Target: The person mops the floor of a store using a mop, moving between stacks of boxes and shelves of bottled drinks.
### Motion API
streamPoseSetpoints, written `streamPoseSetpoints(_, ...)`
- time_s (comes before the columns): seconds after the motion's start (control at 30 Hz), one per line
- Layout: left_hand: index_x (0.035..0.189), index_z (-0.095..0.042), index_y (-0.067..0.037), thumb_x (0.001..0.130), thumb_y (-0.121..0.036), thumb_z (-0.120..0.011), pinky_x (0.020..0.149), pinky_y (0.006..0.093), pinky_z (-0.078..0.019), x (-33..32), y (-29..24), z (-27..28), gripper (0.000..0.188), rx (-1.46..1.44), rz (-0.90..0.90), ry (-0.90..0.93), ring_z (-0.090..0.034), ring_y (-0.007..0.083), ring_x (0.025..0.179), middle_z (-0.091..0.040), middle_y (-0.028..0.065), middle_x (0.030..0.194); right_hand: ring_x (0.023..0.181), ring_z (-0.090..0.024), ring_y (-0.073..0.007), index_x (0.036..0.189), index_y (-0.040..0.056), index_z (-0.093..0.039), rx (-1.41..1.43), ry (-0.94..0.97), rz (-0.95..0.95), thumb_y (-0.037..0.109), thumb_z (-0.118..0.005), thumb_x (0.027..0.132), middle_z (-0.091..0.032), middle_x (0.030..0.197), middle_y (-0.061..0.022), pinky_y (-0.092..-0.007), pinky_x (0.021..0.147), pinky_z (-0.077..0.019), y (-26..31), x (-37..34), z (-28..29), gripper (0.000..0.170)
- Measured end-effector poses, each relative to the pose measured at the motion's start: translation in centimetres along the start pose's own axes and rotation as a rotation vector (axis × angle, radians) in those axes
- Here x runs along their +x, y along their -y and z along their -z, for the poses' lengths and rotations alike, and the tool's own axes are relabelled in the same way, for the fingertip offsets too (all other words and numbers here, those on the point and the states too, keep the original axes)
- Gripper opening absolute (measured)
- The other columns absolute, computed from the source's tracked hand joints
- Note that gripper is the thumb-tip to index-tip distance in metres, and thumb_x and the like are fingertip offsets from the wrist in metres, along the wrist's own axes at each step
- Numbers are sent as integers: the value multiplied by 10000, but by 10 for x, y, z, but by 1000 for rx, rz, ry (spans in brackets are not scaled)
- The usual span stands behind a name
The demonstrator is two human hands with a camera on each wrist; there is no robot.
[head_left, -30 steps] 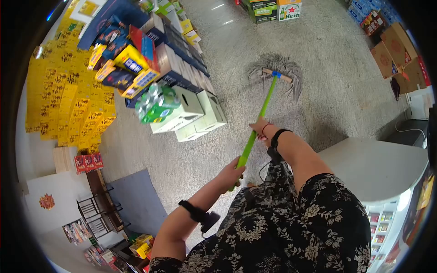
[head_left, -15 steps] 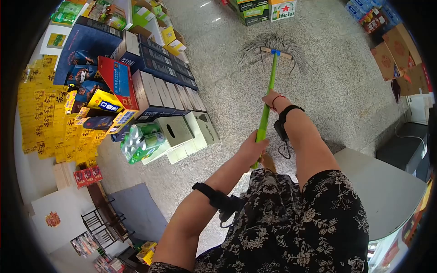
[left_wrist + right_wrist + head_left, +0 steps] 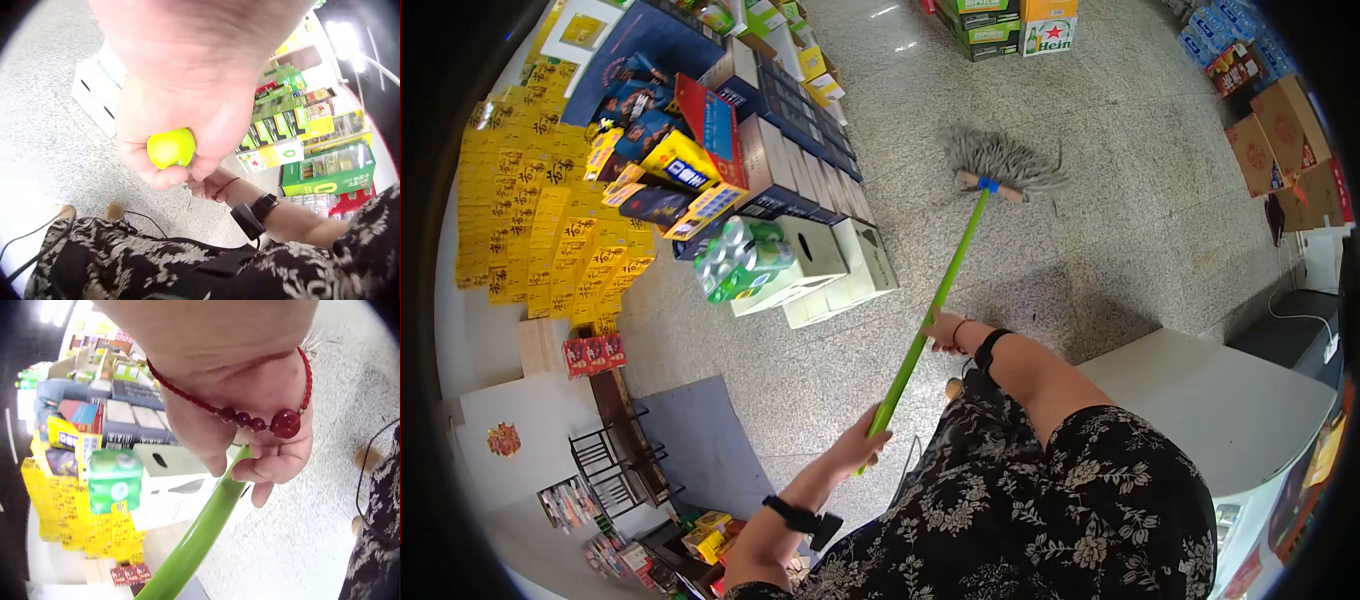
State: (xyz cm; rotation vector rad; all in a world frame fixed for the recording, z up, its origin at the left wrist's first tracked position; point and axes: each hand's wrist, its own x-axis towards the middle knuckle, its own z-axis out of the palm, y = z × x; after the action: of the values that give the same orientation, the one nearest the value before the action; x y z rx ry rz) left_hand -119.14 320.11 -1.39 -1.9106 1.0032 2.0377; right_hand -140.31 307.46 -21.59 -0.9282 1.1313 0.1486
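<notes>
A green mop handle (image 3: pixel 927 322) slants up across the head view to a grey string mop head (image 3: pixel 1005 160) spread on the speckled floor. My left hand (image 3: pixel 858 444) grips the handle near its top end; in the left wrist view, fingers of that hand (image 3: pixel 181 125) wrap round the yellow-green end cap (image 3: pixel 171 149). Farther down the shaft, my right hand (image 3: pixel 947 333) holds it. The right wrist view has that hand (image 3: pixel 250 437) with thumb and fingers curled round the green shaft (image 3: pixel 206 531), below a red bead bracelet.
Stacked boxes (image 3: pixel 785 170) and a green bottle pack (image 3: pixel 745 258) stand on the left, beside yellow cartons (image 3: pixel 550 220). Beer cartons (image 3: pixel 1048 30) are at the top. Cardboard boxes (image 3: pixel 1280 140) stand at the right, above a pale table (image 3: pixel 1210 400).
Over the last half second, both hands and the handle have come down and left in the head view. The mop head sits lower, its strings now bunched on the far side of the bar.
</notes>
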Motion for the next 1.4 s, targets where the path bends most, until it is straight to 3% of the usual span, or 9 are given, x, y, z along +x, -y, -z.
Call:
streamPoseSetpoints(0.1,1405,-159,-170,876,-213,-545,486,241,-417,-49,66,-3,657,-112,38,23,-446,105,552,-457,32,727,373,-413,-140,1324,111,-179,82,285,-132,340,-509,850,-626,757,-124,-291,334,-354,2,-11,-64,622)
streamPoseSetpoints(0.13,1406,-159,-172,882,-196,-533,488,240,-417,-64,87,-5,644,-180,42,28,-443,106,556,-457,32,735,331,-412,-186,1023,27,-507,104,163,-82,306,-467,832,-625,701,-166,-352,316,-361,-5,-8,-97,340)
streamPoseSetpoints(0.17,1406,-158,-173,888,-179,-522,491,239,-417,-77,109,-7,633,-251,45,32,-439,107,561,-458,32,743,323,-391,-186,967,15,-551,77,212,-120,326,-454,840,-625,709,-167,-346,325,-358,-10,-3,-120,350)
streamPoseSetpoints(0.27,1406,-161,-155,892,-153,-508,498,231,-417,-99,189,-16,620,-328,9,8,-446,105,581,-456,23,732,383,-430,-157,1263,66,-394,-19,424,-286,362,-477,865,-642,841,-135,-316,359,-378,-16,14,-168,503)
streamPoseSetpoints(0.57,1382,-227,-104,890,-129,-501,560,235,-412,-117,196,-31,564,-213,-126,-57,-452,93,624,-464,6,724,529,-510,-184,938,-11,-632,-203,443,-253,393,-388,871,-631,764,-149,-355,499,-457,-7,5,-186,477)
streamPoseSetpoints(0.9,1366,-252,-130,884,-168,-489,454,233,-417,-7,16,1,538,-527,-15,-73,-433,108,563,-460,41,748,441,-515,-189,1091,35,-489,-76,114,-169,324,-452,863,-606,677,-131,-315,379,-425,63,42,-14,370)
streamPoseSetpoints(1.07,1371,-240,-146,887,-184,-485,470,239,-427,82,-140,19,543,-584,-71,-54,-441,120,563,-465,64,771,464,-528,-195,1266,40,-324,-133,-199,-122,374,-521,830,-591,673,-132,-320,398,-437,128,66,125,583)
streamPoseSetpoints(1.23,1346,-262,-102,882,-200,-492,516,259,-458,153,-280,37,527,-455,-132,-80,-470,141,648,-465,78,811,680,-614,-226,1344,32,-274,-494,-448,-190,313,-486,838,-621,860,-144,-355,556,-498,164,140,254,615)
streamPoseSetpoints(1.4,1298,-293,-96,879,-199,-487,494,272,-452,203,-345,59,473,-467,-194,-44,-479,141,647,-467,75,797,830,-622,-268,1365,39,-242,-370,-504,-195,283,-475,842,-614,985,-141,-375,645,-509,198,160,322,622)
